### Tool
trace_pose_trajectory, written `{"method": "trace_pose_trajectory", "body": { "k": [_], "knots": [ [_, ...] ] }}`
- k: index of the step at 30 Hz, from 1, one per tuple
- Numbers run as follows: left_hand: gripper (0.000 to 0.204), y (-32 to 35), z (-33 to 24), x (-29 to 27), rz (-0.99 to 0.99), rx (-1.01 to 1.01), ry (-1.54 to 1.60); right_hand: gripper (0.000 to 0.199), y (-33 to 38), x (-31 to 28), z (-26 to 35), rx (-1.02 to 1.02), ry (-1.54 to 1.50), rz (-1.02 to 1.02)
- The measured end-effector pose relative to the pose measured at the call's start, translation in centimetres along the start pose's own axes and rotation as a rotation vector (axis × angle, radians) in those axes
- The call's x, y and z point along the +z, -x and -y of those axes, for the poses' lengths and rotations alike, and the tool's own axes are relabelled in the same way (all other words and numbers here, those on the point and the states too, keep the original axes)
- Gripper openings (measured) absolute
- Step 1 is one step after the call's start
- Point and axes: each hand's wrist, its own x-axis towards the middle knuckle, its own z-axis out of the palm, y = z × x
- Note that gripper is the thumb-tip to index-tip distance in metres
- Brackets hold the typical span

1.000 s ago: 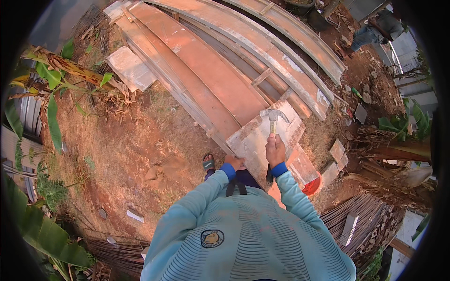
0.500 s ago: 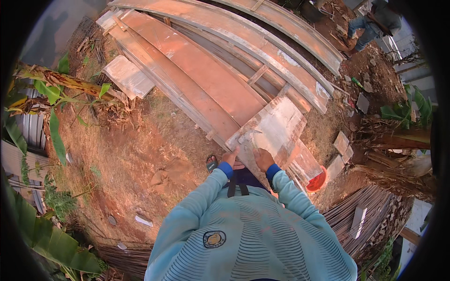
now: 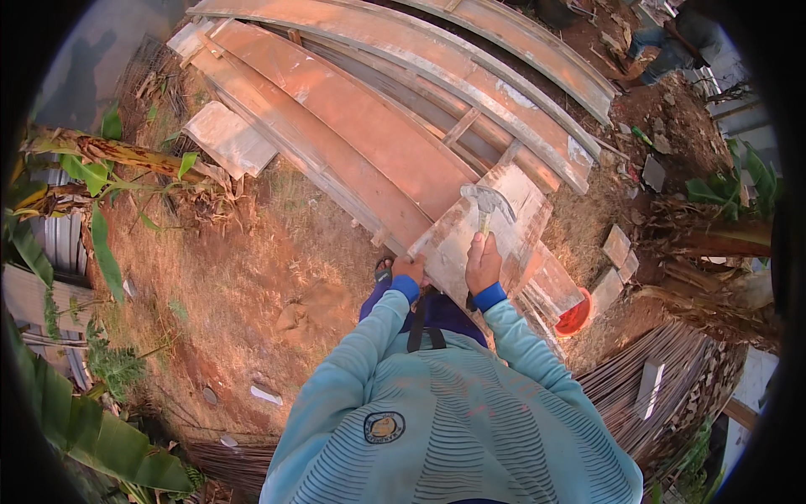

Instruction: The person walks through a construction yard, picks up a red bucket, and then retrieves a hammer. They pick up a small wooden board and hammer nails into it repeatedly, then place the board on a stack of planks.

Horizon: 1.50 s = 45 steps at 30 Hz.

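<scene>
Wood panel, cement-stained, is propped on the plank stack's near edge, its corner gripped by the left hand while a claw hammer is clenched in right hand fingers, raised, so work looks unfinished.

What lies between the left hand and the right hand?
In the head view, only the pale face of the wooden panel lies between the left hand and the right hand, which holds a hammer.

Rough, cement-stained wooden board; dull grey metal hammer head.
</scene>
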Motion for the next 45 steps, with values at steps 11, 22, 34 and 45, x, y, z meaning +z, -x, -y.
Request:
{"method": "trace_pose_trajectory", "body": {
  "k": [11, 22, 34, 45],
  "knots": [
    [0.039, -0.8, -0.4, -0.4, 0.082, -0.125, 0.073, 0.035, -2.3, -1.3, 7.0, 0.104, -0.095, -0.157],
    [0.032, -0.3, 1.4, -1.0, 0.194, -0.102, 0.035, 0.047, -1.2, 0.0, -0.1, 0.159, 0.215, 0.077],
    [0.087, 5.2, -8.1, 0.0, 0.336, 0.745, -1.333, 0.040, 7.1, -4.8, -3.4, 0.542, -0.239, -0.346],
    [0.040, -0.3, -6.5, 7.5, 0.590, 1.706, -1.522, 0.032, 17.7, -11.6, 0.6, 0.719, -0.602, -0.917]
  ]
}}
